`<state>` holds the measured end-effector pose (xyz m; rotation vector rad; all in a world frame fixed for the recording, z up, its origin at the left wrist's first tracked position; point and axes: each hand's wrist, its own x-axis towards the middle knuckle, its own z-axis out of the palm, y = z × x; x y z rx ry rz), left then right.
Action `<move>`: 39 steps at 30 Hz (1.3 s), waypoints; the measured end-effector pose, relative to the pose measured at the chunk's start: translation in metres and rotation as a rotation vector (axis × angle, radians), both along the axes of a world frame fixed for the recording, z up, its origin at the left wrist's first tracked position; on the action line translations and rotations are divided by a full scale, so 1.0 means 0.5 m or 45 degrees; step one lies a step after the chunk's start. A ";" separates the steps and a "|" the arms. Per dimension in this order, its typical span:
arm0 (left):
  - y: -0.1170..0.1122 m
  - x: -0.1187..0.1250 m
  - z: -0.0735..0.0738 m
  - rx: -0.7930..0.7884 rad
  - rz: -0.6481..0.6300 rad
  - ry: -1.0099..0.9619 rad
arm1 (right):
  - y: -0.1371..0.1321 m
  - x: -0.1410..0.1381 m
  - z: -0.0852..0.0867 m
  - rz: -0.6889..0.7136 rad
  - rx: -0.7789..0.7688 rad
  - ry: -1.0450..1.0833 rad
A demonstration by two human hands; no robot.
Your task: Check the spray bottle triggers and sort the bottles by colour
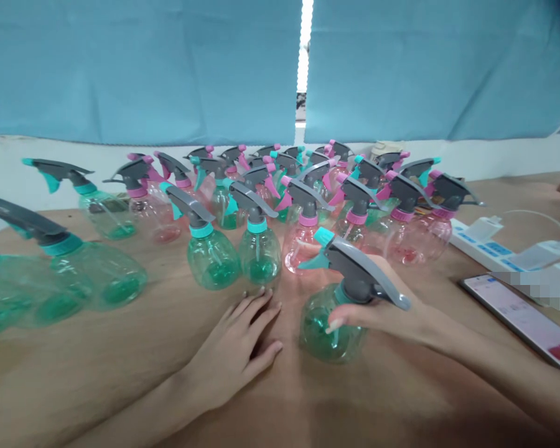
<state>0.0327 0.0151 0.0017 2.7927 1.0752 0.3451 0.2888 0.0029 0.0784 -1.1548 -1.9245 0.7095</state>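
My right fingers (357, 315) are wrapped around a green bottle (318, 330). My left fingers (266, 359) lie a little apart on the table (98, 367), near more bottles (213, 262).

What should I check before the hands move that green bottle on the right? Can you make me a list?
1. Right hand holding the bottle: ok, thumb across its front.
2. Left hand out of the way: ok, palm down, apart from the held bottle.
3. Spray head on the bottle: ok, it sits on the neck.
4. Spray head screwed tight: cannot tell.
5. Clear space straight behind: not ok, pink bottles stand there.
6. Phone away from the bottle: ok, apart.
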 end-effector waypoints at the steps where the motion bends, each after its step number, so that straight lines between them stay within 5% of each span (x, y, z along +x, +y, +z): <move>1: 0.000 0.000 0.000 0.006 0.000 0.000 | 0.000 0.007 -0.007 0.004 -0.011 0.005; 5: 0.000 0.001 0.000 0.009 0.007 0.026 | -0.014 0.040 -0.018 0.096 -0.086 -0.022; 9: -0.004 0.001 0.000 0.018 0.014 0.050 | -0.041 0.056 -0.010 -0.003 -0.013 -0.105; 18: -0.043 -0.044 -0.001 0.049 0.048 0.038 | -0.042 0.019 -0.025 -0.035 0.011 -0.163; 30: -0.107 -0.250 0.002 0.121 0.316 0.063 | 0.031 -0.222 0.005 0.186 0.129 -0.219; 39: -0.127 -0.333 0.002 0.144 0.408 0.025 | 0.108 -0.381 -0.001 0.233 0.304 -0.222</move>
